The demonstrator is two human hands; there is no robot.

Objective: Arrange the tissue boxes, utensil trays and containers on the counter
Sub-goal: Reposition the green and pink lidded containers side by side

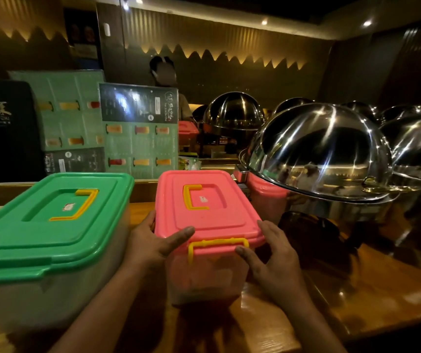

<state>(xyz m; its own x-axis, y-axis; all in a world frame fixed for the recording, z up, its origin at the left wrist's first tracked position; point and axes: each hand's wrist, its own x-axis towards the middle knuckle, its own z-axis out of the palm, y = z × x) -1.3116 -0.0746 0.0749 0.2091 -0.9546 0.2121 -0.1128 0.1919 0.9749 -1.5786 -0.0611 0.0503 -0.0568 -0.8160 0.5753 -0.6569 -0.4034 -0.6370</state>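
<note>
A clear container with a pink lid (214, 215) and yellow handle and clasp stands on the wooden counter (372, 301) in the middle. My left hand (153, 243) grips its near left corner, thumb lying on the lid. My right hand (273, 256) holds the near right corner, fingers by the yellow clasp. To the left stands a larger container with a green lid (49, 225) and a yellow handle, untouched.
A big shiny chafing-dish dome (324, 151) stands close on the right, with more domes behind and beside it. Another pink-lidded container (187, 129) sits further back. Green menu boards (140, 131) lean upright behind the containers. A person stands behind the counter.
</note>
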